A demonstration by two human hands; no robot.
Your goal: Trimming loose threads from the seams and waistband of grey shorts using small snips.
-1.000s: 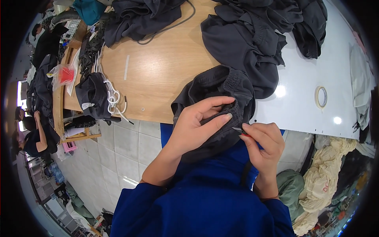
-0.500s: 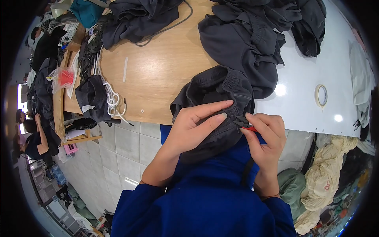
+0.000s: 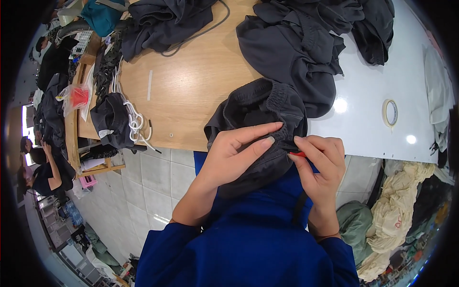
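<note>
- Head view, left hand (image 3: pixel 229 155): part-curled, thumb and forefinger slightly parted, holding dark-grey fabric garment (image 3: pixel 272 165) with gathered waistband (image 3: pixel 276 99), at wearer's twelve o'clock.
- Right hand (image 3: pixel 321 165): pinched on small red tool (image 3: pixel 299 154), garment's four o'clock.
- Waistband work: apparently underway; remainder cannot be told.
- Versus half-second earlier: tool slightly toward nine o'clock, less red showing.

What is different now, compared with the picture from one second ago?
The right hand and the small red item it holds have moved slightly forward, up the picture. I see nothing newly grasped or let go. The left hand stays on the dark garment, and the tape roll stays on the white table.
</note>
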